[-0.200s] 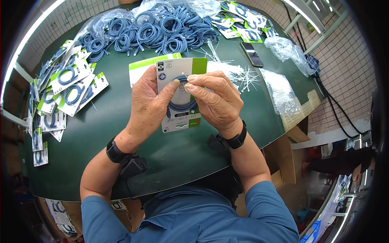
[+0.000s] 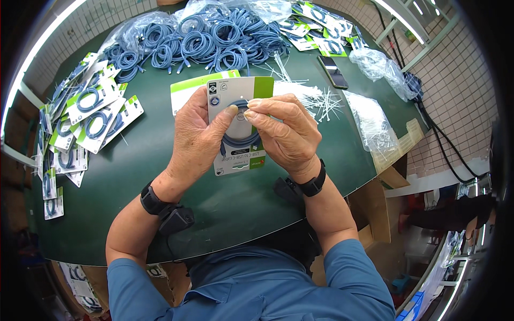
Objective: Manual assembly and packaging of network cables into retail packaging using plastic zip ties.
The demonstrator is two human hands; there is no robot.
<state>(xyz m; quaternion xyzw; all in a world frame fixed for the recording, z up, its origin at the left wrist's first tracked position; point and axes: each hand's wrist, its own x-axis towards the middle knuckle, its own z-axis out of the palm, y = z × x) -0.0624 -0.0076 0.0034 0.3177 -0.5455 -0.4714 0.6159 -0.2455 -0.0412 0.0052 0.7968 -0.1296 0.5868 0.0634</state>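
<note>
Above the green table (image 2: pixel 126 179), a coiled blue cable (image 2: pixel 242 142) on a white-and-green card (image 2: pixel 239 127) looks light and springy, its backing thin, best held by the edges; the left hand (image 2: pixel 196 129) grips card and coil, the right hand's (image 2: pixel 289 124) fingers bunch beside the coil, their hold unclear

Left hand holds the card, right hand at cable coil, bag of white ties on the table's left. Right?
No: head view shows the bag of white ties on the right of the table. Left hand on card, right hand at cable coil: correct.
</note>
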